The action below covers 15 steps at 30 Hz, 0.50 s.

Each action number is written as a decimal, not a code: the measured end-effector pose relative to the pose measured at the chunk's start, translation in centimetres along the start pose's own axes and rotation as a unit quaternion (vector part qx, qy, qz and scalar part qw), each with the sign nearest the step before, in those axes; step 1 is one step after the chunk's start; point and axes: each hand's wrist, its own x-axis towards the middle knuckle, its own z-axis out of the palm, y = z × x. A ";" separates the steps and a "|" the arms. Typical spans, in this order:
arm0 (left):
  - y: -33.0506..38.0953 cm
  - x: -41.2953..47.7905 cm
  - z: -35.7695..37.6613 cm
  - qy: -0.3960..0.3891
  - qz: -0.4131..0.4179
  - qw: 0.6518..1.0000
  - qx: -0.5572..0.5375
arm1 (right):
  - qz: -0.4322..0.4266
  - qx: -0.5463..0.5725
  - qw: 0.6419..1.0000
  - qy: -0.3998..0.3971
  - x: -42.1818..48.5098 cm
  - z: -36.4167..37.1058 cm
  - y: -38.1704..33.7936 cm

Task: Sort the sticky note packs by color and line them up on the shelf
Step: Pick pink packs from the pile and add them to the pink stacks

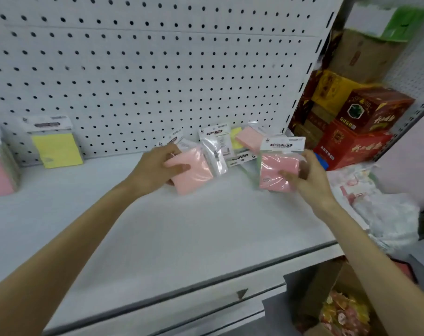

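While the left hand (155, 166) grips one pink pack (194, 173), the right hand (308, 175) pinches another pink pack (277, 169).

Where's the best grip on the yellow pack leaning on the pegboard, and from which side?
Probably pinch the yellow pack across the pad's left and right edges, coming from the front. It stands tilted back against the pegboard, so its rear is blocked, while both edges look free.
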 end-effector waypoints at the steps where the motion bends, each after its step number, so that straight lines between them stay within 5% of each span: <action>1: -0.7 -1.3 -1.1 0.017 -0.018 0.998 -0.055 | -0.002 0.012 1.000 -0.021 -0.4 1.3 -0.9; 8: -9.7 -11.9 -11.3 0.159 -0.127 0.950 -0.236 | 0.023 0.127 0.979 -0.158 -4.4 17.4 -6.1; 15: -18.5 -21.9 -24.9 0.268 -0.159 0.931 -0.189 | 0.033 0.136 0.960 -0.244 -10.1 37.6 -11.0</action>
